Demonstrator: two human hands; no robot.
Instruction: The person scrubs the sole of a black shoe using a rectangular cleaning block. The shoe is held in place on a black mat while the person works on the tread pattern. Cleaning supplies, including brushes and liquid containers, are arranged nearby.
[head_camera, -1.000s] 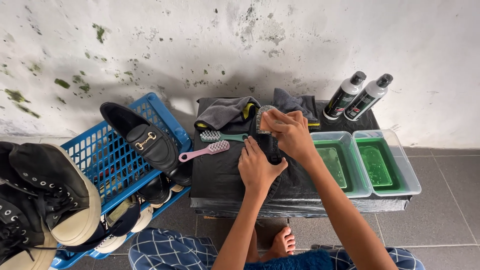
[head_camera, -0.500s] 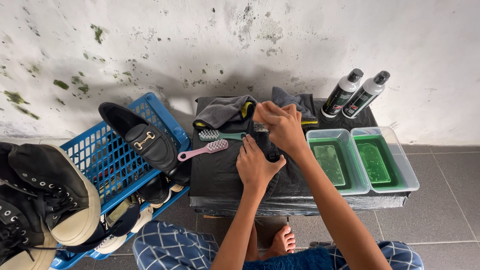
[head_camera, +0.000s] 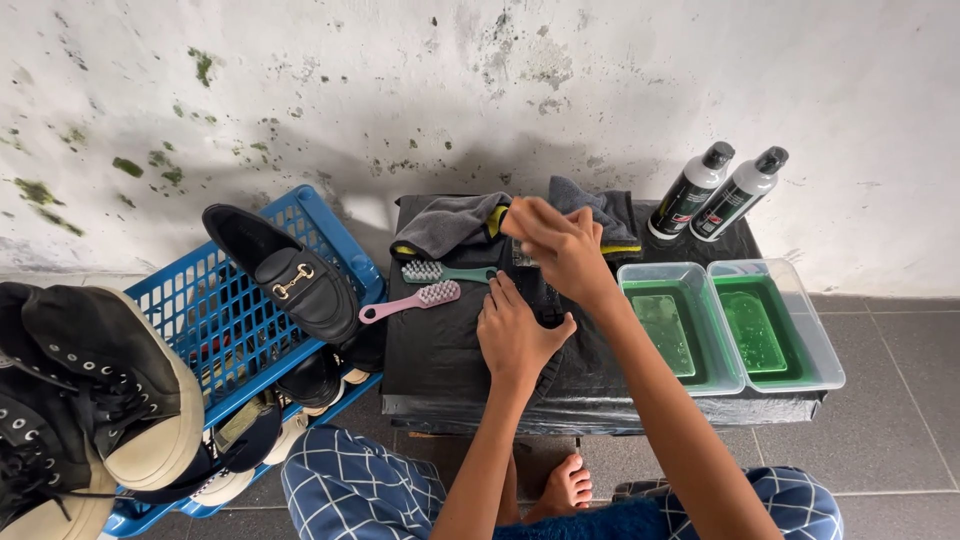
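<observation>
My left hand (head_camera: 515, 338) presses down on a black shoe (head_camera: 547, 303) lying on the black-covered table (head_camera: 440, 360). My right hand (head_camera: 556, 246) hovers just beyond it, blurred with motion, fingers closed on what looks like a small brush (head_camera: 521, 255) at the shoe's far end. Most of the shoe is hidden under both hands. A green brush (head_camera: 441, 272) and a pink brush (head_camera: 411, 300) lie left of my hands.
Grey cloths (head_camera: 450, 222) lie at the table's back. Two dark bottles (head_camera: 690, 192) stand at the back right. Two clear tubs of green liquid (head_camera: 682, 335) sit at the right. A blue basket (head_camera: 200, 320) on the left holds a black loafer (head_camera: 300, 282); black sneakers (head_camera: 90, 390) rest at its left end.
My right hand has shifted slightly left and back and forth over the shoe's far end. My left hand has stayed on the shoe.
</observation>
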